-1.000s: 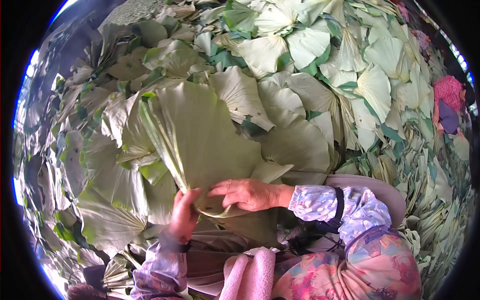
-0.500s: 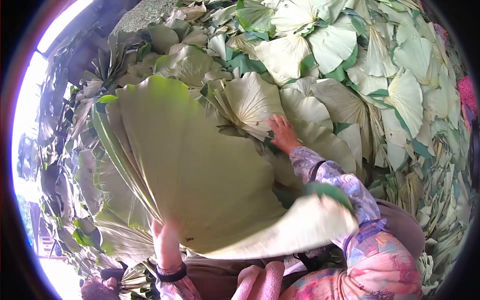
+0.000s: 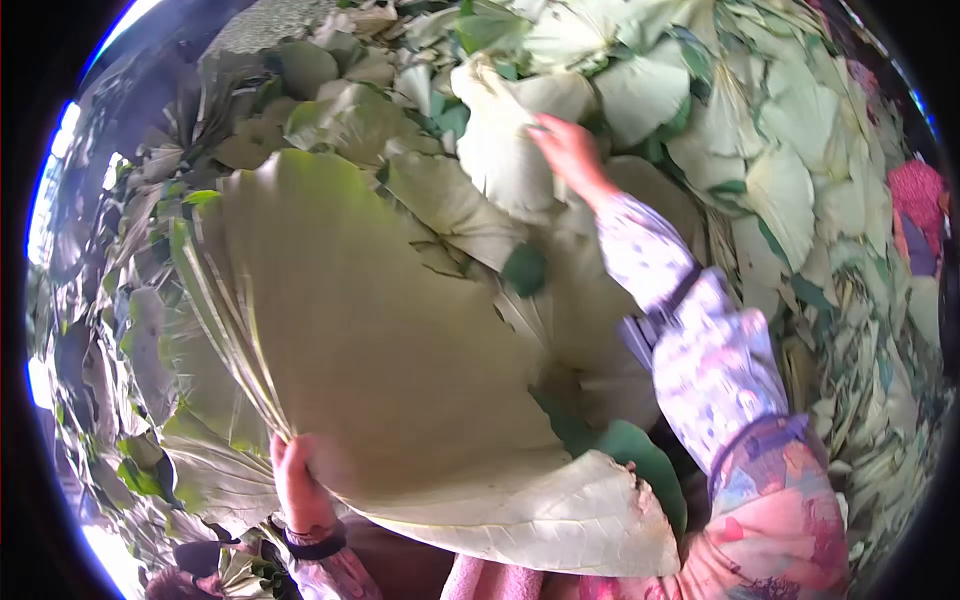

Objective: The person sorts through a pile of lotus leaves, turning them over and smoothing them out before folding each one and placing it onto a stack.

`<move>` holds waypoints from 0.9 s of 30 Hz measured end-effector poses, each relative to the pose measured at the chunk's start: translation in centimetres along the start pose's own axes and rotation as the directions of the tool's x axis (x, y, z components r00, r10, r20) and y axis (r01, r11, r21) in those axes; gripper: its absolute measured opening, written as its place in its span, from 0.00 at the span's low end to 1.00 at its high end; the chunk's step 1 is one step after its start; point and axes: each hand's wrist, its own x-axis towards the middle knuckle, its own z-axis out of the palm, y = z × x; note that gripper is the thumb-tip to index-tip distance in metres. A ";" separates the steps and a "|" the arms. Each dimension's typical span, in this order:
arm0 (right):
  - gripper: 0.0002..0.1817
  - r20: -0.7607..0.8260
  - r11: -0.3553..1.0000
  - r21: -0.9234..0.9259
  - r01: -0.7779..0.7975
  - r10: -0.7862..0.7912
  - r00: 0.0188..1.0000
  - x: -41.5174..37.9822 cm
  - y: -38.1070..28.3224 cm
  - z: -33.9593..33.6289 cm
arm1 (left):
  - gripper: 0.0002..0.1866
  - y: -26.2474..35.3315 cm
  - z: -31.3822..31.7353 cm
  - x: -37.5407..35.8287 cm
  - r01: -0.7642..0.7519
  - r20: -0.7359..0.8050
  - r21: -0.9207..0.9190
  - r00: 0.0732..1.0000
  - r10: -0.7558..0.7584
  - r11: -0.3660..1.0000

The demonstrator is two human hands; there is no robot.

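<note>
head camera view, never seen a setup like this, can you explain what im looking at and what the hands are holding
There is no machine here, just a person's two bare hands, seen by a camera worn on the head, looking forward and down. The left hand holds a large, dull-green, fan-shaped bundle of leaves by its narrow end. The right hand touches a pale, fan-shaped leaf; blur hides whether it grips. Around them spreads a heap of broad, pale and darker green leaves.

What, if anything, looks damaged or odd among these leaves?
The pale lotus-leaf flap curling to the right of the left hand has a ragged, brownish outer edge. It looks odd beside the smoother top rim of the large lotus leaf above it, perhaps from tearing or drying.
</note>
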 end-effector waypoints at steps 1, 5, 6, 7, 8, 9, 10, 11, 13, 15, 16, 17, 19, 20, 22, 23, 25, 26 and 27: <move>0.12 0.064 0.895 -0.248 0.372 -0.368 0.928 2.3 -1.8 4.4 | 0.15 0.0 -0.8 -0.2 0.038 -0.013 -0.067 0.999 -0.039 0.997; 0.24 0.473 0.839 -0.137 0.527 -0.412 0.779 -0.3 -4.7 6.8 | 0.08 0.3 -3.2 -1.0 0.125 -0.227 -0.235 0.957 -0.180 0.964; 0.29 0.457 0.911 -0.110 0.397 -0.308 0.835 -2.5 -4.6 5.8 | 0.10 0.7 -4.3 -0.9 0.104 -0.274 -0.148 0.951 -0.141 0.984; 0.34 0.442 0.961 -0.085 0.263 -0.200 0.875 -4.1 -5.1 4.4 | 0.12 0.5 -4.9 -1.1 0.059 -0.317 -0.149 0.943 -0.104 0.987; 0.44 0.479 0.987 -0.038 0.156 -0.119 0.870 -6.0 -3.1 2.9 | 0.13 0.3 -5.4 -1.2 0.010 -0.357 -0.147 0.932 -0.062 0.989; 0.44 0.403 0.996 -0.077 0.050 -0.015 0.915 -9.6 1.4 2.3 | 0.16 -0.2 -7.2 -0.4 0.047 -0.367 -0.116 0.926 -0.087 0.992; 0.47 0.401 0.970 -0.239 0.050 0.052 0.914 -14.0 3.5 1.2 | 0.16 1.3 -5.6 -0.8 0.153 -0.269 -0.308 0.933 -0.240 0.939; 0.50 0.467 0.885 -0.435 0.168 0.062 0.882 -19.8 8.2 1.1 | 0.16 1.1 -6.7 -0.2 0.141 -0.253 -0.263 0.945 -0.209 0.954; 0.48 0.504 0.794 -0.601 0.088 0.291 0.813 -28.3 6.8 0.9 | 0.16 0.5 -7.5 0.4 0.076 -0.259 -0.178 0.958 -0.121 0.981; 0.43 0.428 0.707 -0.701 0.096 0.308 0.850 -30.5 6.9 1.1 | 0.15 -0.1 -6.7 0.3 -0.029 -0.313 -0.099 0.950 -0.003 0.995; 0.39 0.373 0.688 -0.721 0.083 0.283 0.884 -30.9 7.4 1.4 | 0.16 -0.4 -6.2 0.1 -0.079 -0.324 -0.039 0.944 0.062 0.996; 0.36 0.319 0.670 -0.739 0.072 0.254 0.913 -31.0 7.7 1.6 | 0.16 -0.5 -5.6 -0.3 -0.129 -0.335 0.021 0.933 0.128 0.991; 0.27 0.197 0.731 -0.638 -0.243 0.460 0.866 -28.1 7.5 0.9 | 0.16 -0.4 -6.1 -0.3 -0.081 -0.283 -0.094 0.958 0.051 0.992; 0.24 0.152 0.725 -0.568 -0.389 0.557 0.816 -26.0 7.7 0.2 | 0.17 -0.1 -6.8 0.0 0.042 -0.213 -0.247 0.972 -0.097 0.968; 0.16 -0.200 0.828 -0.449 -0.337 0.274 0.941 -22.5 9.7 -2.2 | 0.17 0.5 -5.6 -0.5 0.155 -0.050 -0.472 0.978 -0.202 0.868; 0.16 -0.229 0.868 -0.344 -0.359 0.293 0.928 -20.6 11.2 -4.2 | 0.17 1.1 -4.7 -0.8 0.207 0.029 -0.513 0.974 -0.224 0.833; 0.17 -0.244 0.902 -0.136 -0.410 0.370 0.896 -18.1 10.8 -8.2 | 0.16 0.9 -5.9 -0.4 0.220 0.081 -0.541 0.974 -0.211 0.812; 0.18 -0.225 0.896 -0.036 -0.443 0.425 0.877 -17.0 8.9 -10.2 | 0.15 0.5 -6.3 -0.2 0.228 0.108 -0.555 0.973 -0.202 0.800; 0.19 -0.184 0.874 0.038 -0.484 0.482 0.857 -16.1 7.6 -12.1 | 0.13 -1.0 -6.4 -1.1 -0.264 -0.035 -0.117 0.965 0.262 0.957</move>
